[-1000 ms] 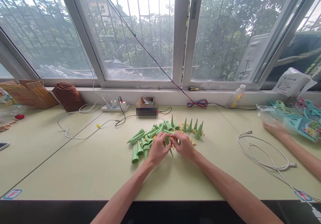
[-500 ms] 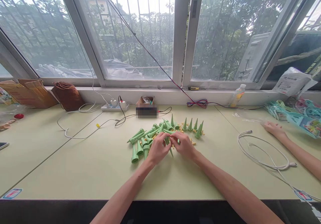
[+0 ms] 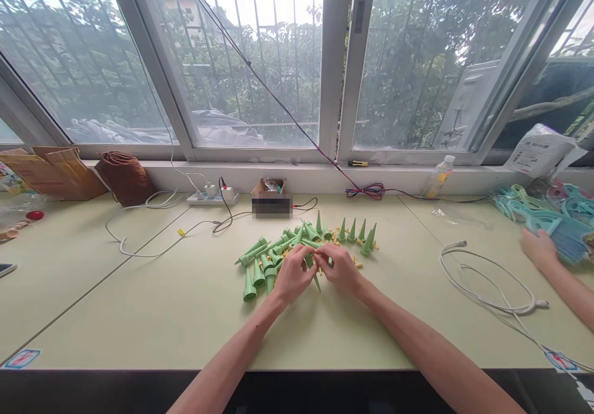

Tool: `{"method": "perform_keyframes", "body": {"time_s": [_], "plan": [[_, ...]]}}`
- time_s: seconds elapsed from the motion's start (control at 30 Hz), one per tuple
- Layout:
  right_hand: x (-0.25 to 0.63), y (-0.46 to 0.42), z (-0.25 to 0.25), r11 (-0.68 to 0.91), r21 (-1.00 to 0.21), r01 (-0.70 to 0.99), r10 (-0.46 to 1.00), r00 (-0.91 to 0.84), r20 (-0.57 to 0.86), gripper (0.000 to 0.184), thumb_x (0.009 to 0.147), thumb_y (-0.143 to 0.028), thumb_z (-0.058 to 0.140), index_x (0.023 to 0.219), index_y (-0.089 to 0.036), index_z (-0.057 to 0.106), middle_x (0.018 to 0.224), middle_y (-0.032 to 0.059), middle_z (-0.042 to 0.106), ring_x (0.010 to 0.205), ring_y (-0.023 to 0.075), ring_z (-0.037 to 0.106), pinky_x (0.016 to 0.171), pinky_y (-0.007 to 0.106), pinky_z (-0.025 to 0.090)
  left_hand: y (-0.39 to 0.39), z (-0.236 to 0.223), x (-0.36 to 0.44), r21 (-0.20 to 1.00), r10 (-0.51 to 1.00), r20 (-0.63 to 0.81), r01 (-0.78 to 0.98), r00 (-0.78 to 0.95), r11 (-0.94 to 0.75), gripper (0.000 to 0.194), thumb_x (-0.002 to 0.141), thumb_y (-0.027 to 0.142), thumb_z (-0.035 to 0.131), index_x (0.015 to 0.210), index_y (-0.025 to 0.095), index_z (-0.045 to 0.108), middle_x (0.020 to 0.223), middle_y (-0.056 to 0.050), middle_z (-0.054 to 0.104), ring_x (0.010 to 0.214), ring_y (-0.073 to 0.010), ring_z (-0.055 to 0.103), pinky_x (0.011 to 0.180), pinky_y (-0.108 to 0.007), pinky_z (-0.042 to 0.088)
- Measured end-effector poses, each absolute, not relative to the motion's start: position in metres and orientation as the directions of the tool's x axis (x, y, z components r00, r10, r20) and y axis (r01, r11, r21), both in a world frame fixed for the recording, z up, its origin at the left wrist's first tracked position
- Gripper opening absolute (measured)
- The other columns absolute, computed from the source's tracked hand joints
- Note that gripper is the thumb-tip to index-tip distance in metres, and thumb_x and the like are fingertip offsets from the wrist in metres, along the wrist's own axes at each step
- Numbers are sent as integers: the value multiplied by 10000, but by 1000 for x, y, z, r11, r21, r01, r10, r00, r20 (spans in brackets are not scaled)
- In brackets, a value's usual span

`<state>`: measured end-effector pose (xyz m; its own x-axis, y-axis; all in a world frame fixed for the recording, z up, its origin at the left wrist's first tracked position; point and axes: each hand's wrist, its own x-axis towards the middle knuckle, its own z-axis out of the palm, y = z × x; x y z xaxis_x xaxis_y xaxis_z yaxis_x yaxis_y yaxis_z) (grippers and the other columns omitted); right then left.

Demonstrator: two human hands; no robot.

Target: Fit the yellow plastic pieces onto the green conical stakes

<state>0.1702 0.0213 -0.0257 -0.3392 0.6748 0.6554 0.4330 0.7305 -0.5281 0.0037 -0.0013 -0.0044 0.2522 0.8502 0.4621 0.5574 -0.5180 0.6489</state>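
Green cone (image 3: pixel 316 282): one, pinched at fingertips of my left hand (image 3: pixel 293 273) and right hand (image 3: pixel 340 270), tip toward me; contact detail hidden. Loose green cones (image 3: pixel 258 276), yellow pieces (image 3: pixel 357 265): on worktop (image 3: pixel 185 315), around hands. Change: co-worker's hand (image 3: pixel 539 250), shifted from clear wrapper (image 3: pixel 443 214) to teal items (image 3: pixel 542 221). My grip: unchanged, work unaffected.

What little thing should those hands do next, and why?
Probably a gentle push with the right hand while the left hand steadies: their fingertips meet above a green cone whose tip points back toward the person, and loose yellow pieces lie close by. The fingers hide exactly what is pinched, so that's only my guess.
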Motion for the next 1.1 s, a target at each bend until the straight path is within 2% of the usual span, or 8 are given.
{"method": "perform_keyframes", "body": {"time_s": [1.1], "plan": [[171,22,-27,739,-511,439,665,-352,659,122,937,-184,521,892,-197,634,733,23,597,644,154,528,601,271,412,-3,-1,4,646,852,456,562,258,-516,158,863,249,575,969,197,679,903,-46,610,595,-114,554,591,-264,490]]}}
